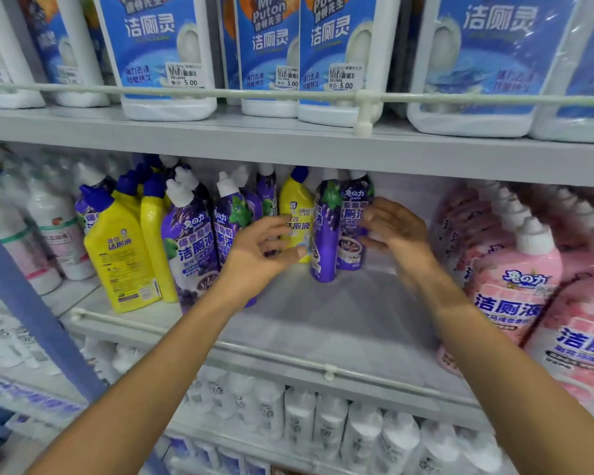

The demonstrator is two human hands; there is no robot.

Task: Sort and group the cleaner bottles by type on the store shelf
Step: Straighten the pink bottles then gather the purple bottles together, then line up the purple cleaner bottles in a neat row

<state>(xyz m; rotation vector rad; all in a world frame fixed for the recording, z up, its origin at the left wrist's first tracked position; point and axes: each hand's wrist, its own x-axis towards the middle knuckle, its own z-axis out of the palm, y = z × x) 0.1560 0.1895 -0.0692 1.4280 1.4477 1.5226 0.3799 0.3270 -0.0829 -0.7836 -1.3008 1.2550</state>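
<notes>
On the middle shelf (pixel 323 323) purple cleaner bottles (pixel 189 241) and yellow cleaner bottles (pixel 120 255) stand mixed at the left. One yellow bottle (pixel 294 207) stands further back among the purple ones. A tilted purple bottle (pixel 324 234) and another purple bottle (pixel 355 214) stand at the centre. My left hand (pixel 261 248) hovers with fingers spread just in front of the back yellow bottle, holding nothing. My right hand (pixel 391 228) is open, its fingers against the right side of the centre purple bottles.
Pink cleaner bottles (pixel 515 279) fill the shelf's right side, white-and-pink bottles (pixel 55 234) the far left. Large blue-labelled white jugs (pixel 158 53) line the upper shelf behind a rail. White bottles (pixel 326 426) sit on the lower shelf. A bare stretch of shelf lies below my hands.
</notes>
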